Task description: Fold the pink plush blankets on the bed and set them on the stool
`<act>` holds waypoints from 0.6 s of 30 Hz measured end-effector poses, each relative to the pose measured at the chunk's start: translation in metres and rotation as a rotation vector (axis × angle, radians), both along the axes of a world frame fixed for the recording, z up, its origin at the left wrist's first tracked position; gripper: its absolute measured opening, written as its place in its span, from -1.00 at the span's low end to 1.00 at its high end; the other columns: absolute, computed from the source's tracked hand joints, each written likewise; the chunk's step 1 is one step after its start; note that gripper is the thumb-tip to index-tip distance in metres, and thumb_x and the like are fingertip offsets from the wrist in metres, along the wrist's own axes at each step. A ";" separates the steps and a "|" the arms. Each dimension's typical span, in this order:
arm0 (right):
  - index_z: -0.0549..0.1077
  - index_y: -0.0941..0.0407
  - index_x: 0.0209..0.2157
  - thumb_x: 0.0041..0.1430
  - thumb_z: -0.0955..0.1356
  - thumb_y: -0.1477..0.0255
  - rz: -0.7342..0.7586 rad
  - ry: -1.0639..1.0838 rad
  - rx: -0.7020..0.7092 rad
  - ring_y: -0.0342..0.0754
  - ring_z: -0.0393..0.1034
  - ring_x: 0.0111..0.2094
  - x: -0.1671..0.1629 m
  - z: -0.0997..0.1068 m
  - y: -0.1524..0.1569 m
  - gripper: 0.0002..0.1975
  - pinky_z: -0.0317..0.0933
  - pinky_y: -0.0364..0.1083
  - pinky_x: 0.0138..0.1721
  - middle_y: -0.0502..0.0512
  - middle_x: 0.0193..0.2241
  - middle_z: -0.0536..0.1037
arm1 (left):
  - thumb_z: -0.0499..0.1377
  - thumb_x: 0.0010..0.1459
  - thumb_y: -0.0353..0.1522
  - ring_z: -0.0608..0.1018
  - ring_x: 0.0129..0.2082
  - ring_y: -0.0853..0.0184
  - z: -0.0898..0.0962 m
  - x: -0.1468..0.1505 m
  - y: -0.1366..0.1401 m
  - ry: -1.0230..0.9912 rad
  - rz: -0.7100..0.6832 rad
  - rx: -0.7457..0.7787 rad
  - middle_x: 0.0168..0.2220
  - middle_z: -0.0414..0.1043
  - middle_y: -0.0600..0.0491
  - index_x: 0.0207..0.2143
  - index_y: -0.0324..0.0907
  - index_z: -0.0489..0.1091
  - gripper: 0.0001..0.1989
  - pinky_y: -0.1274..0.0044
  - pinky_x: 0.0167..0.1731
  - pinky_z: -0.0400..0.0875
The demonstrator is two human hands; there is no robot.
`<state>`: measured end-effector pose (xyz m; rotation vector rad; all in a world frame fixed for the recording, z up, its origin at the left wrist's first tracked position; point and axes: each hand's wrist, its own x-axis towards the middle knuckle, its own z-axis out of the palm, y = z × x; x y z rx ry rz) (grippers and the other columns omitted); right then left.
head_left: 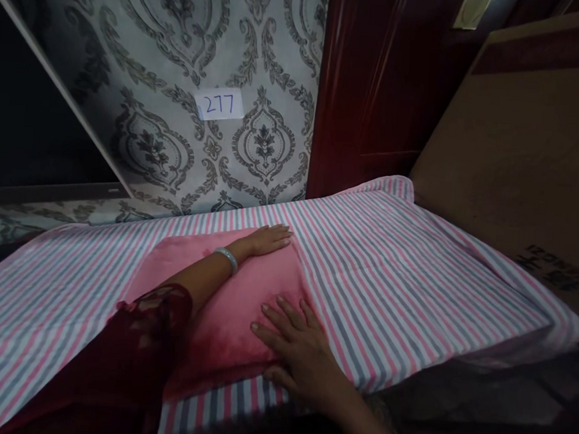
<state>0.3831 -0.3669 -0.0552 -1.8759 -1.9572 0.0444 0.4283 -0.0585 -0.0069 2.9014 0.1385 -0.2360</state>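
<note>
A pink piece of cloth (242, 313), roughly rectangular and soft-looking, lies spread on a striped sheet (385, 271) in pink, white and grey. My left hand (269, 239) rests flat at the cloth's far right corner, fingers stretched to the right, with a pale bangle on that wrist. Nearer to me, my right hand (299, 351) lies with fingers spread over the cloth's near right edge. Neither hand grips anything. My left forearm and dark red sleeve cover part of the cloth's left side.
Patterned wallpaper (265, 141) rises behind the table, bearing a paper label (221, 104) marked 277. A dark screen (38, 103) stands at the left. To the right are a dark red door (370, 83) and a large cardboard box (536, 143) beside the table edge.
</note>
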 end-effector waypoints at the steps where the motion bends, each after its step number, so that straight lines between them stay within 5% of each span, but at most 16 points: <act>1: 0.07 -0.24 0.42 0.33 0.26 -0.07 0.000 -0.002 0.003 0.19 -0.20 0.47 0.000 0.000 0.000 -0.30 -0.30 0.34 0.41 -0.04 0.45 0.08 | -0.27 0.41 0.01 -0.06 0.49 0.20 0.000 0.001 0.000 0.000 0.042 0.013 0.50 -0.10 0.00 0.45 -0.04 0.02 -0.32 0.24 0.41 -0.14; 4: 0.09 -0.23 0.42 0.34 0.26 -0.06 -0.003 -0.016 0.016 0.18 -0.18 0.47 0.000 0.002 0.001 -0.31 -0.30 0.34 0.40 -0.03 0.45 0.09 | -0.29 0.43 -0.03 0.03 0.47 0.17 0.003 0.002 -0.005 -0.026 0.150 0.084 0.48 -0.04 -0.06 0.45 -0.07 0.01 -0.34 0.18 0.39 -0.06; 9: 0.13 -0.19 0.41 0.35 0.27 -0.01 -0.019 -0.061 0.043 0.18 -0.17 0.46 0.001 0.001 0.000 -0.34 -0.28 0.35 0.40 0.02 0.44 0.11 | -0.20 0.43 -0.07 -0.02 0.48 0.07 0.025 -0.007 -0.019 -0.112 0.207 0.153 0.48 -0.04 -0.15 0.44 -0.15 0.04 -0.35 0.05 0.40 -0.28; 13: 0.18 -0.12 0.40 0.36 0.29 0.02 0.000 -0.086 0.081 0.22 -0.10 0.44 0.001 0.005 -0.003 -0.35 -0.19 0.38 0.37 0.10 0.41 0.19 | -0.23 0.43 -0.02 0.07 0.46 0.17 0.044 -0.042 -0.029 -0.210 0.002 0.023 0.45 0.06 -0.06 0.41 -0.15 0.12 -0.33 0.24 0.43 -0.12; 18: 0.27 -0.04 0.36 0.43 0.24 0.13 0.122 -0.044 0.143 0.17 0.08 0.37 -0.019 0.036 0.010 -0.46 -0.18 0.32 0.39 0.15 0.33 0.34 | -0.33 0.42 0.05 0.14 0.44 0.21 0.048 -0.117 -0.070 -0.200 -0.245 -0.235 0.43 0.13 -0.02 0.40 -0.14 0.16 -0.26 0.31 0.41 -0.02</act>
